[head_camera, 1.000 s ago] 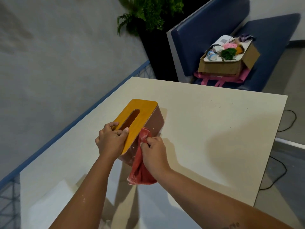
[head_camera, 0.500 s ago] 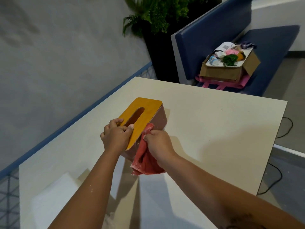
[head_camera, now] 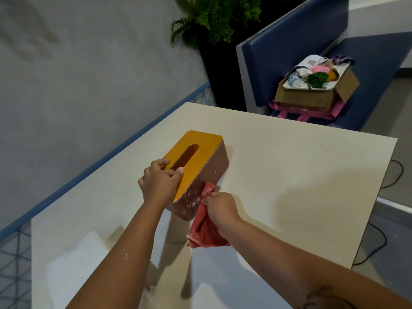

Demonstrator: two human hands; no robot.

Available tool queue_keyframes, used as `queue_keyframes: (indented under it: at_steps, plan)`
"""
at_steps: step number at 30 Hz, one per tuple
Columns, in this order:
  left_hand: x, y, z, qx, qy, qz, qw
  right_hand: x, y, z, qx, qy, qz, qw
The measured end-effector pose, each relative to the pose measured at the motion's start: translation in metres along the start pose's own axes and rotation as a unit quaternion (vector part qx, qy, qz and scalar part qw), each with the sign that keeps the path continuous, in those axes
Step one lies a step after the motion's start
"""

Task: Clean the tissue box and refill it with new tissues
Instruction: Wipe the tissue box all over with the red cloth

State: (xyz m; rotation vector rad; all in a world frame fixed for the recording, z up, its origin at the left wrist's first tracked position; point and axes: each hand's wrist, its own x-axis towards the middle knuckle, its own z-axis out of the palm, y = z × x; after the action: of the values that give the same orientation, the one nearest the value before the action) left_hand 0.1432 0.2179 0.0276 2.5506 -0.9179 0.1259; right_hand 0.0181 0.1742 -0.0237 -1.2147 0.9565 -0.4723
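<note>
**Wiping the dusty side of the tissue box**

Pale counter [head_camera: 289, 175] across most of the view, bare but for the work at its left-centre. Beyond its far edge, a blue bench seat [head_camera: 367, 63] carrying a cardboard box [head_camera: 312, 97] topped with a tray of oddments, and a potted fern [head_camera: 207, 18] against the wall.

Tissue box [head_camera: 214, 166] standing on the counter near the left edge, yellow lid with an empty slot on top, brown side turned toward the right hand. White specks clustered on the near end of that side; far end looks cleaner.

Red cloth [head_camera: 204, 228] now lower on the side wall than half a second ago, upper corner pressed against the box, rest hanging bunched toward the counter. Probably a downward stroke through the speckled patch, so cleaning only part done and refill not started.

Left hand [head_camera: 159, 182] clamped over the near end of the lid, fingers curled onto the top by the slot, steadying. Right hand [head_camera: 219, 209] clenched around the cloth, pinching its top fold.

No new tissues clearly identifiable; pale shapes at the near counter edge too blurred to name.
</note>
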Motion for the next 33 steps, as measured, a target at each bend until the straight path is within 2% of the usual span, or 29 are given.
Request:
queue_keyframes:
  at_steps: [2,7,11,14,19,25,29,31,33]
  plan:
    - [-0.001,0.001,-0.001,-0.004,0.001,0.0,1.0,-0.004,-0.006,-0.001,0.006,-0.006,-0.025,1.0]
    - [-0.001,0.0,-0.002,0.005,-0.005,0.003,1.0,-0.028,-0.013,0.004,-0.041,-0.027,-0.163,0.985]
    - [-0.002,0.003,-0.004,-0.001,-0.002,0.0,1.0,-0.04,0.002,0.012,-0.085,-0.037,-0.2,0.975]
    - [-0.003,0.004,-0.005,-0.009,-0.003,0.0,1.0,-0.038,0.01,0.016,-0.067,-0.034,-0.175,0.982]
    - [-0.001,0.004,-0.006,-0.007,-0.011,-0.003,1.0,-0.021,0.02,0.017,-0.027,-0.039,-0.028,0.999]
    - [-0.002,0.004,-0.007,-0.009,-0.017,-0.004,1.0,0.011,-0.008,0.0,0.126,0.03,0.089,0.988]
    - [-0.002,0.005,-0.008,-0.016,-0.015,-0.006,1.0,0.033,-0.022,-0.019,0.125,0.048,0.092,0.987]
    - [-0.002,0.005,-0.008,-0.019,-0.016,-0.007,1.0,0.04,-0.03,-0.033,0.082,0.038,0.053,0.995]
    - [0.0,0.004,-0.007,-0.019,-0.017,-0.007,1.0,0.045,-0.034,-0.042,0.038,0.06,0.004,0.997]
